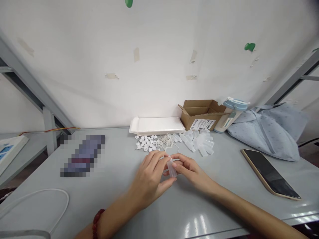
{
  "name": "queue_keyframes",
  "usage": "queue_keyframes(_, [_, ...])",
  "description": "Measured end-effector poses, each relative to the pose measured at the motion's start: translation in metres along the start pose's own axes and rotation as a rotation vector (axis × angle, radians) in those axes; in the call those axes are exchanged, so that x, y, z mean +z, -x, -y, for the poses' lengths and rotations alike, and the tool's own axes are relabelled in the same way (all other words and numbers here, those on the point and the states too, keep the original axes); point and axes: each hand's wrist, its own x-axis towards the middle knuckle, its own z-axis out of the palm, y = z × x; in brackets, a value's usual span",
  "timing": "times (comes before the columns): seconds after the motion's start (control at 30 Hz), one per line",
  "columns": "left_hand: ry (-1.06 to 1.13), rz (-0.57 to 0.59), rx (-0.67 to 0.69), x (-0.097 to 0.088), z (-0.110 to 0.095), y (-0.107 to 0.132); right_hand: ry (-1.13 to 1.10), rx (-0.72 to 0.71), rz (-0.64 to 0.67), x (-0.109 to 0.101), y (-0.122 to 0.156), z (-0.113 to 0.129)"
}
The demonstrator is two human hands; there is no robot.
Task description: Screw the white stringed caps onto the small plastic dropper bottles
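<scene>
My left hand (pixel 149 179) and my right hand (pixel 190 169) meet over the middle of the grey table (pixel 119 202). Together they pinch a small clear plastic tube (pixel 171 167) held upright between the fingertips. Just behind the hands lie several small white caps (pixel 146 143), a tangle of thin white string (pixel 166 142) and a pile of clear plastic tubes (pixel 199 141). A red bead bracelet (pixel 96 223) is on my left wrist.
A white foam tray (pixel 157 125), an open cardboard box (pixel 200 116) and a lidded bottle (pixel 230 114) stand along the wall. A light blue bag (pixel 269 132) and a phone (pixel 270 172) lie at the right. A white cable (pixel 53 196) loops at the front left.
</scene>
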Motion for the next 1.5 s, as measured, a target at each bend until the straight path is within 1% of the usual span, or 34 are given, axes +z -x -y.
queue_keyframes(0.13, [0.049,0.009,-0.050,0.001,0.001,-0.002,0.096,-0.015,0.024,-0.001,-0.001,0.000])
queue_keyframes(0.27, [0.076,0.022,-0.076,0.001,0.005,-0.003,0.269,-0.001,-0.007,-0.001,-0.003,0.000])
queue_keyframes(0.33, [0.085,0.049,-0.106,0.002,0.008,-0.003,0.360,-0.010,-0.008,-0.001,-0.004,-0.001])
queue_keyframes(0.5, [0.087,0.164,-0.194,0.002,0.014,-0.001,0.510,-0.044,-0.004,0.000,-0.004,-0.005])
queue_keyframes(0.73, [0.063,0.231,-0.216,0.002,0.019,0.001,0.714,-0.109,-0.023,-0.002,-0.005,-0.008])
queue_keyframes(1.03, [0.015,0.287,-0.203,0.004,0.022,0.004,0.733,-0.168,0.001,-0.003,-0.005,-0.012])
queue_keyframes(1.5, [-0.030,0.332,-0.178,0.002,0.022,0.005,0.775,-0.218,0.013,0.000,-0.005,-0.009])
